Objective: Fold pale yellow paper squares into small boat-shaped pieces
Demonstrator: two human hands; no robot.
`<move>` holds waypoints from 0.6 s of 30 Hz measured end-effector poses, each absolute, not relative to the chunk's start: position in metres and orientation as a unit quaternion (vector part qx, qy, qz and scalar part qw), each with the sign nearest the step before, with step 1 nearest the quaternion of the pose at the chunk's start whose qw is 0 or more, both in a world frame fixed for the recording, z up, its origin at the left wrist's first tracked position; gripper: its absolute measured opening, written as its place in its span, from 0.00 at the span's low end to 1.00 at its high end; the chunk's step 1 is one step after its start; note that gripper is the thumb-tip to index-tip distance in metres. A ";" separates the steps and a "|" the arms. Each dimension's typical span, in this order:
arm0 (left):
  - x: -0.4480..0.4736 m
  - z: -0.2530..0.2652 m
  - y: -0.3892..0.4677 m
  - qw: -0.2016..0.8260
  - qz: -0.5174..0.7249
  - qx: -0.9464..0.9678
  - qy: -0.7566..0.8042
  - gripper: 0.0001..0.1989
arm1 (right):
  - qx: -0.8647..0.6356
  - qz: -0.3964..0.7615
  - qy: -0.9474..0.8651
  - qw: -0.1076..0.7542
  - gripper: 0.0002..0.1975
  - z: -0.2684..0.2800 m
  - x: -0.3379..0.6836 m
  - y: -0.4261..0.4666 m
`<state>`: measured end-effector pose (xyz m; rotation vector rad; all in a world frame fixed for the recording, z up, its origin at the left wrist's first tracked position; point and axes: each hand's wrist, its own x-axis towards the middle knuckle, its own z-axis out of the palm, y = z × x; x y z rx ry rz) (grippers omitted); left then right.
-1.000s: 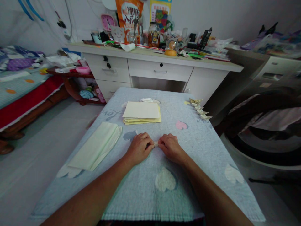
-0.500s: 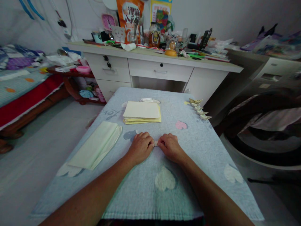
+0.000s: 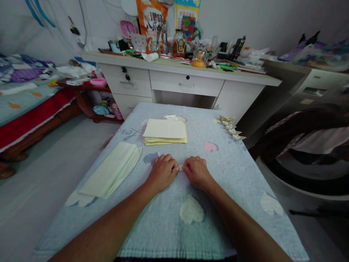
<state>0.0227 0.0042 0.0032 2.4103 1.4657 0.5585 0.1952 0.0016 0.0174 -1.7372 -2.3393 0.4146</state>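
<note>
My left hand (image 3: 163, 171) and my right hand (image 3: 196, 171) are both closed, knuckles up, over the middle of the cloth-covered table. Between them a small pale piece of folded paper (image 3: 180, 168) shows, pinched at either end. Most of it is hidden by my fingers. Beyond my hands lies a stack of cream and yellow paper (image 3: 164, 128). Left of my left arm is a folded pale-green paper bundle (image 3: 111, 171). Several small pointed folded-paper pieces, the front one whitish (image 3: 238, 137), stand in a row at the table's right side.
The table (image 3: 234, 207) wears a light blue cloth with heart prints. Behind it stands a white desk (image 3: 188, 78) crowded with jars, bags and papers. A washing machine (image 3: 313, 85) is at the right, a bed (image 3: 29, 98) and low wooden shelf (image 3: 79, 84) at the left.
The camera view has tilted slightly, so the scene sits a little lower. My hands keep the same hold on the folded paper, with hardly any movement.
</note>
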 end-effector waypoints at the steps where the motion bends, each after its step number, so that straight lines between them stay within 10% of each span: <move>1: 0.023 0.003 0.004 0.131 0.192 0.831 0.505 0.07 | -0.589 0.136 -0.791 0.098 0.09 0.017 0.195 0.001; 18: 0.027 0.004 0.002 0.134 0.189 0.802 0.551 0.04 | -0.599 0.103 -0.786 0.115 0.08 0.014 0.193 -0.003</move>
